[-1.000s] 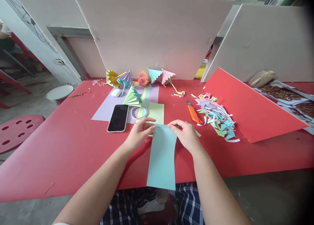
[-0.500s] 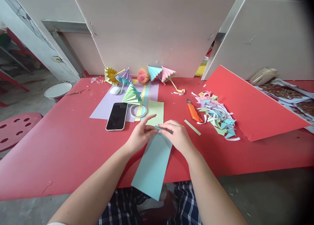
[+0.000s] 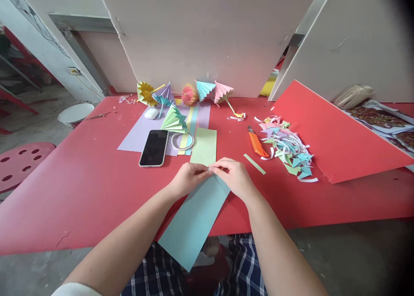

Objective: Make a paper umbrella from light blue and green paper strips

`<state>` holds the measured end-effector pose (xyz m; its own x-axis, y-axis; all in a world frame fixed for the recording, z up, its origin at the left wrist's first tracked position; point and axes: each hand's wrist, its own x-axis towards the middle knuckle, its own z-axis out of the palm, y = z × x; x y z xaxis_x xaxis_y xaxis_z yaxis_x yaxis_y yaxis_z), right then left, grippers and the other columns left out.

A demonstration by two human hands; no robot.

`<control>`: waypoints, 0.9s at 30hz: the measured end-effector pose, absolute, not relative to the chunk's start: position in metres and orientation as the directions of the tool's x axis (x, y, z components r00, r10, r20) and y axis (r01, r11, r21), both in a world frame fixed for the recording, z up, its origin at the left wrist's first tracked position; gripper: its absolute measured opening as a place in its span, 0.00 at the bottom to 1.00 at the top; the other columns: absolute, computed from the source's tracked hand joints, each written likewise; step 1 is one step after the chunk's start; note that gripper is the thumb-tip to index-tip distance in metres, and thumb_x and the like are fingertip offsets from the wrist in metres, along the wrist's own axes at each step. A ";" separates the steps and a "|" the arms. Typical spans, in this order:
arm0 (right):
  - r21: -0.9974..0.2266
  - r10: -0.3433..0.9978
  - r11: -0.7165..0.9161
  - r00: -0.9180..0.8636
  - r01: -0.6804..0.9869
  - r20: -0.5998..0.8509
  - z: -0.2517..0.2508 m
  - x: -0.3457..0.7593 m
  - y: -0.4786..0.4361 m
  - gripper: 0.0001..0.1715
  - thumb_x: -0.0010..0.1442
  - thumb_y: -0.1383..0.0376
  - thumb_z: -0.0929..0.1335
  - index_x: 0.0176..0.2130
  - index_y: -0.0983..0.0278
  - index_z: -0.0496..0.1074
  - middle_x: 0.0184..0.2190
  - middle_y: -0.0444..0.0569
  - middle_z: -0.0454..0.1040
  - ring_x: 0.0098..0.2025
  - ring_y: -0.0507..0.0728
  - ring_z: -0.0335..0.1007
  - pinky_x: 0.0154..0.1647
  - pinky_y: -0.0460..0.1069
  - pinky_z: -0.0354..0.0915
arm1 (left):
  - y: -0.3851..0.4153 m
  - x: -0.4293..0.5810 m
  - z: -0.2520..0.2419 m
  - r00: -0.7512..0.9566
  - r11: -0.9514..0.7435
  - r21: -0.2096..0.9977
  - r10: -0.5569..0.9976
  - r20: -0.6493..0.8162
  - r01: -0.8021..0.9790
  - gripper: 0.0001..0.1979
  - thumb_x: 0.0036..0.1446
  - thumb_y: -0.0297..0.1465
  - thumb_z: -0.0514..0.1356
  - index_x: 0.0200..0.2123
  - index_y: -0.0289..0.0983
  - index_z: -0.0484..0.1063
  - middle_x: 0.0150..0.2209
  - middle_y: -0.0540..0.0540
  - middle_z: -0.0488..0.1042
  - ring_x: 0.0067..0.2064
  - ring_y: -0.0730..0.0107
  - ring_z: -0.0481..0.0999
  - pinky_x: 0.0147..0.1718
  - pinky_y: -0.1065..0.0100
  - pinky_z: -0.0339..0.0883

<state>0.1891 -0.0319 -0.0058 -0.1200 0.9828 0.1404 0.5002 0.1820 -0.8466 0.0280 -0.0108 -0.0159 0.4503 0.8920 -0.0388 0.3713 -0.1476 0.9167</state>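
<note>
A long sheet of light blue paper [image 3: 196,218] slants over the table's front edge, its lower corner hanging above the lap. At its far end my left hand [image 3: 190,177] and my right hand [image 3: 233,177] meet, fingertips pinching the paper's short edge. The edge itself is mostly hidden under the fingers. Just beyond them lies a pale green paper sheet [image 3: 204,146]. To its left are a roll of tape [image 3: 174,147] and a black-screened phone [image 3: 154,148]. A narrow green paper strip [image 3: 255,164] lies right of my right hand.
Several folded paper umbrellas [image 3: 204,90] stand along the back board. An orange utility knife [image 3: 258,144] lies beside a pile of paper scraps [image 3: 289,147]. A red board [image 3: 343,136] leans at the right. Scissors [image 3: 99,115] lie at the left edge, near a white bucket [image 3: 76,111].
My left hand's raised index finger has come down, and both hands' fingertips have closed together on the paper edge. The blue sheet's lower end has swung to the left.
</note>
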 end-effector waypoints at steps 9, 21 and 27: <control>-0.925 0.996 0.061 -0.081 0.375 0.033 -0.006 0.187 -0.030 0.10 0.52 0.60 0.64 0.27 0.62 0.73 0.28 0.45 0.73 0.31 0.53 0.67 0.31 0.48 0.62 | -0.013 0.029 -0.014 0.465 -0.113 0.931 0.883 -0.065 0.346 0.18 0.51 0.42 0.54 0.21 0.34 0.69 0.17 0.55 0.51 0.21 0.79 0.48 0.18 0.73 0.43; -0.954 0.998 -0.015 -0.047 0.300 -0.030 0.000 0.183 -0.033 0.12 0.50 0.59 0.64 0.27 0.64 0.72 0.28 0.47 0.74 0.30 0.54 0.66 0.32 0.49 0.62 | -0.012 0.029 -0.014 0.458 -0.092 0.936 0.885 -0.080 0.341 0.18 0.51 0.42 0.54 0.20 0.34 0.66 0.18 0.55 0.51 0.21 0.80 0.47 0.19 0.73 0.43; -0.962 0.998 -0.050 -0.030 0.270 -0.060 0.000 0.181 -0.032 0.12 0.50 0.58 0.65 0.27 0.64 0.73 0.28 0.47 0.73 0.30 0.54 0.66 0.33 0.49 0.61 | -0.012 0.029 -0.015 0.456 -0.091 0.941 0.887 -0.072 0.326 0.19 0.50 0.42 0.55 0.18 0.34 0.64 0.17 0.55 0.50 0.21 0.80 0.47 0.18 0.74 0.42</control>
